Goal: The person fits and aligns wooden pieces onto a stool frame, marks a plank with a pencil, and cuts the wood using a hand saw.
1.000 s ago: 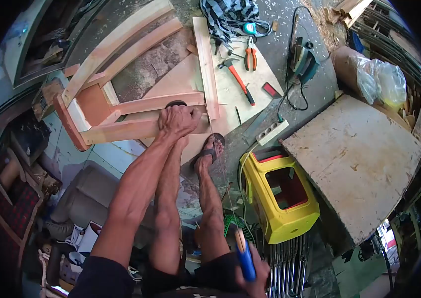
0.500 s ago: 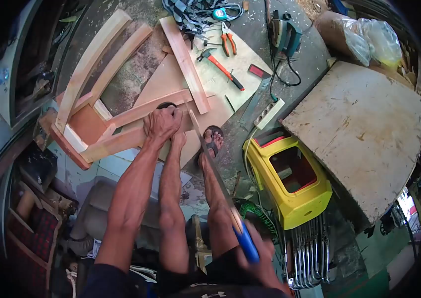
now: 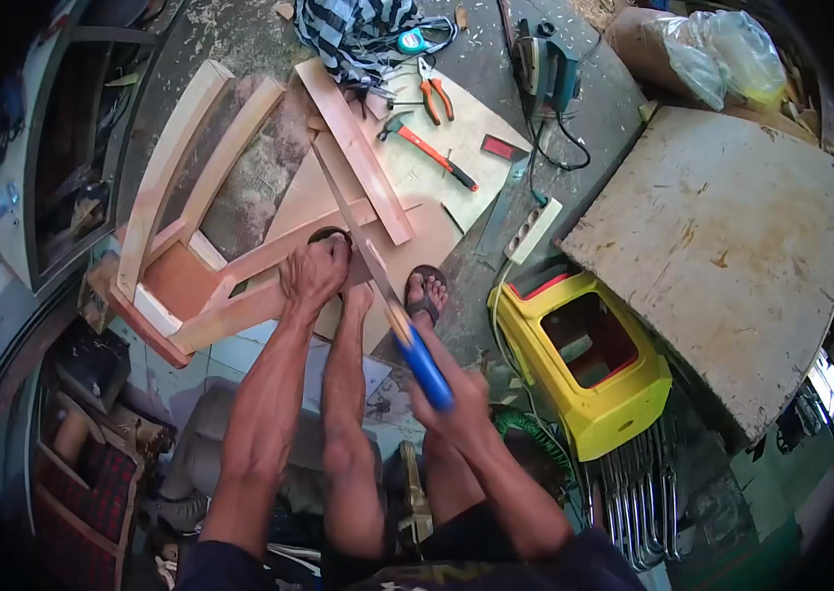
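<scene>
My right hand [image 3: 458,406] is closed around the blue handle of a handsaw [image 3: 366,258]. The saw's long blade slants up and left, passing just beside the end of a wooden frame [image 3: 227,320]. My left hand [image 3: 315,272] is closed on the end of one leg of this frame, pressing it down. The frame lies on its side, with curved legs pointing up and straight ones toward the hands. One foot is right under the left hand, partly hidden; the other sandalled foot [image 3: 427,293] stands right of the blade. Exact contact between teeth and wood is hard to make out.
A loose plank [image 3: 356,153], hammer [image 3: 429,150], pliers [image 3: 432,91] and try square [image 3: 504,149] lie on boards ahead. Further right are a corded power tool [image 3: 547,69], a power strip [image 3: 533,231], a yellow plastic housing [image 3: 624,409] and a large wooden panel [image 3: 722,256].
My right hand has pushed the saw forward, up and left, so the blade reaches farther past the frame. My left hand stays on the frame. The whole view has shifted slightly.
</scene>
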The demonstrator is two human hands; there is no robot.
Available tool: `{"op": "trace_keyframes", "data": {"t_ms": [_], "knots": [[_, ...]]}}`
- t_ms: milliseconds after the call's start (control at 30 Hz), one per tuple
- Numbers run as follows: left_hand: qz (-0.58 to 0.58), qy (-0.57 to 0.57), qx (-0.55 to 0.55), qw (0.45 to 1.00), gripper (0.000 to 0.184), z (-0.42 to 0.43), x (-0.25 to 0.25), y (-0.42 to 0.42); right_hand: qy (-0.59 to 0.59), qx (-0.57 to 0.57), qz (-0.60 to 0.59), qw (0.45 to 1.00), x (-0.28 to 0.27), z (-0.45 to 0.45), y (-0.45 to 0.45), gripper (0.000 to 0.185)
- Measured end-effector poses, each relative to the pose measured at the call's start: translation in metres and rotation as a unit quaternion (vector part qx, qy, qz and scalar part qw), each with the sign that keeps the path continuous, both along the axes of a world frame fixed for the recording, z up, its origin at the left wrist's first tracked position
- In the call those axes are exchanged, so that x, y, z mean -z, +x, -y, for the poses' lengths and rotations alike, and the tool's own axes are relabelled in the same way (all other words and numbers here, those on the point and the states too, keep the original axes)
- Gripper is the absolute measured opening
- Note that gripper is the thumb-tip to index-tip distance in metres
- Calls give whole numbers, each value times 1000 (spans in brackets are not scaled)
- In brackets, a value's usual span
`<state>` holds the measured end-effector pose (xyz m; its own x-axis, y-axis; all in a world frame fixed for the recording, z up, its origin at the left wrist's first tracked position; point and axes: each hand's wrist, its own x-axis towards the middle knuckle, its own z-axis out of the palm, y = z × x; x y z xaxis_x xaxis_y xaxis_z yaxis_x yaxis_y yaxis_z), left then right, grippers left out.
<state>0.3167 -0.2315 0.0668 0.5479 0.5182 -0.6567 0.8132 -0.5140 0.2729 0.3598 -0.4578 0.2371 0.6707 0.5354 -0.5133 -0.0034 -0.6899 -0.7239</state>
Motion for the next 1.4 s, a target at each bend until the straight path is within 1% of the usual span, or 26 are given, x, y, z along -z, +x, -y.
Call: {"op": "trace_keyframes", "data": {"t_ms": [33, 67, 133, 167, 233, 300, 333, 400, 467, 533, 567, 633, 700, 733, 767, 833, 933, 967, 1000, 1067, 1100, 1167, 1200, 1233, 1300, 1400], "knots": [[-48, -23, -10, 999, 46, -3, 0, 5, 17, 10, 5, 1000, 21, -19, 2, 71], [-55, -27, -4, 998, 46, -1, -2, 2, 13, 15, -1, 1000, 7, -6, -3, 71], [-28, -9, 16, 999, 47, -2, -4, -1, -85, -44, -83, 992, -54, 39, -17, 67], [-28, -14, 1, 1000, 47, -1, -10, 5, -77, -48, -60, 994, -109, 56, -18, 66], [-20, -3, -2, 1000, 47, -3, -2, 12, -54, -67, -26, 996, -140, 76, -16, 65], [-51, -16, 23, 998, 48, 6, -15, -18, -91, 3, -98, 991, -166, 85, -40, 64], [-51, -16, 20, 998, 48, 8, -11, -24, -57, 9, -95, 994, -127, 54, -24, 64], [-8, 7, 16, 1000, 48, -8, 8, 12, -17, 10, -2, 1000, -16, 11, -16, 66], [-2, 14, 3, 1000, 47, 0, 1, 0, -5, 12, 10, 1000, -6, 3, -18, 66], [10, 7, 8, 1000, 46, -2, -3, -3, -62, 27, -99, 993, -55, 21, -17, 65], [9, 12, 1, 1000, 45, 0, -2, -4, -31, -6, -19, 999, -98, 35, -18, 65], [-8, 8, 0, 1000, 45, 1, 7, -6, -69, -2, -14, 998, -161, 82, -45, 66], [-7, 1, 12, 1000, 45, 2, 0, -8, -56, 11, -22, 998, -134, 57, -39, 66], [9, -1, 20, 1000, 46, 0, -3, -5, -39, 22, -16, 999, -106, 38, -34, 66], [24, 10, 21, 999, 46, -6, 2, 4, -40, 23, -30, 998, -51, 17, -25, 68], [-15, 7, 28, 999, 46, -4, 4, 2, -44, 22, -50, 998, -7, -5, -12, 69], [3, 8, 14, 1000, 44, -1, -5, -3, -44, 6, -58, 997, -51, 4, -13, 69], [7, 13, 17, 1000, 44, 0, -3, -2, -34, -13, -52, 998, -102, 32, -22, 69], [12, 17, 6, 1000, 44, 0, 1, 2, -88, -17, -87, 992, -152, 61, -32, 68], [12, 29, 14, 999, 43, 2, 1, -8, -145, -15, -134, 980, -176, 65, -34, 68], [-2, 26, 17, 1000, 43, 5, -5, -19, -94, 9, -86, 992, -158, 60, -36, 64], [13, 18, 16, 1000, 42, 2, 0, -7, -34, 29, -3, 999, -82, 26, -27, 61], [29, 27, 15, 999, 42, -3, 3, 8, -42, 15, 1, 999, -23, -2, -15, 61], [20, 31, 13, 999, 42, -3, 1, 11, -56, 0, -7, 998, 9, -19, -9, 62], [17, 35, 18, 999, 43, 1, 5, -6, -60, -4, -20, 998, -15, -7, -13, 63], [32, 33, 9, 999, 44, 2, -3, -2, -54, 0, -33, 998, -127, 60, -46, 63]]}}
